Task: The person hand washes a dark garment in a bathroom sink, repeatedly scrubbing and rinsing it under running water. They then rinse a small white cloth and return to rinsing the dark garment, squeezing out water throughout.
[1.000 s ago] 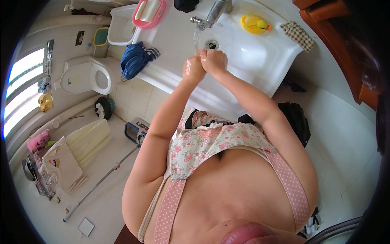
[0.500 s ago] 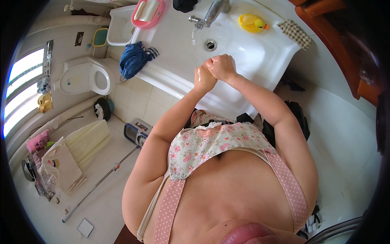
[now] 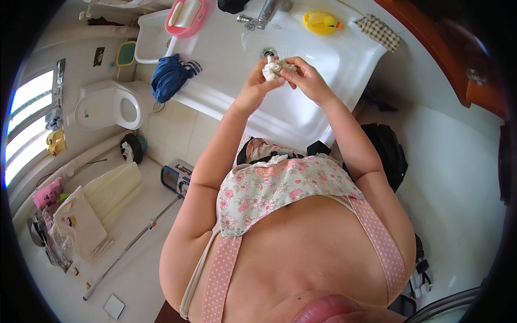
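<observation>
Over the white sink (image 3: 301, 118), close to its drain (image 3: 268, 52), a small crumpled off-white cloth (image 3: 273, 69) is bunched between my two hands. My left hand (image 3: 252, 91) holds it from the left, its thumb pressed along the near side. From the right, my right hand (image 3: 308, 81) pinches the cloth between thumb and fingers. Just beyond my hands stands the metal faucet (image 3: 265, 15). Some of my fingertips are hidden behind the cloth.
A yellow duck (image 3: 320, 23) and a checked cloth (image 3: 378, 32) rest along the sink's right side. At the left lie a blue cloth (image 3: 168, 81) and a pink soap dish (image 3: 198, 22). A mop (image 3: 137, 237) and toilet (image 3: 99, 107) are further left.
My clasped fists have loosened, and the crumpled cloth now shows between my fingers. Both hands have shifted slightly left and away from me, and my head view has moved a little.
</observation>
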The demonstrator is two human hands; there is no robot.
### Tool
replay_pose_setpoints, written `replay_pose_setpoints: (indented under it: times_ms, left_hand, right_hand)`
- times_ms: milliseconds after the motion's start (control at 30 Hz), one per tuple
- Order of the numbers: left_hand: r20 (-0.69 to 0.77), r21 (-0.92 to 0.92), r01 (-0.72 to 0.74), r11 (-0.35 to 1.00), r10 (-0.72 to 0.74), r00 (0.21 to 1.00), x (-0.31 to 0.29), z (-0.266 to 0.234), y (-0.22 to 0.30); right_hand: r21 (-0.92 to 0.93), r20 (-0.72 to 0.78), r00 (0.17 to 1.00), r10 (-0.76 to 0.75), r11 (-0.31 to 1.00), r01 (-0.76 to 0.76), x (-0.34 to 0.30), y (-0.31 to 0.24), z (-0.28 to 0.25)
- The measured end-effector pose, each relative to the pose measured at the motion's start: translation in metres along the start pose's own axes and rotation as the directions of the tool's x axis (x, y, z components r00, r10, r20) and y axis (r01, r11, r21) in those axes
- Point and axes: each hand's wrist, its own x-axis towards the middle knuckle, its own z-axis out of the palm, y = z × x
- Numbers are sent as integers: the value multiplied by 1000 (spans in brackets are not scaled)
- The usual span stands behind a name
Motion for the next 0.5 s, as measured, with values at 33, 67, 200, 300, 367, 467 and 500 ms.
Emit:
replay_pose_setpoints:
  times_ms: [33,67,200,300,367,467,500]
  left_hand:
    - [-8,-104,-48,993,47,999,-1,3,6]
    - [-51,-157,-10,988,2,999,-2,4,12]
    - [-128,-437,-102,894,50,990,-7,4,33]
    - [-159,-295,-97,950,52,986,-19,0,47]
    - [-157,-265,-142,954,102,982,-26,3,55]
    - [-156,-181,-212,960,185,970,-36,0,62]
    - [-154,-162,-247,955,222,963,-37,-5,64]
  right_hand:
    - [81,4,1000,-29,996,29,-4,-4,1]
    - [70,-33,998,-44,996,46,-6,-8,1]
    - [59,-140,980,-142,987,152,-20,-33,-8]
    - [47,-141,986,-95,994,102,-30,-49,-13]
    - [292,-74,990,-116,947,133,-38,-59,-14]
    - [762,0,958,-288,620,186,-45,-73,-23]
    - [451,-146,974,-175,864,223,-51,-97,-14]
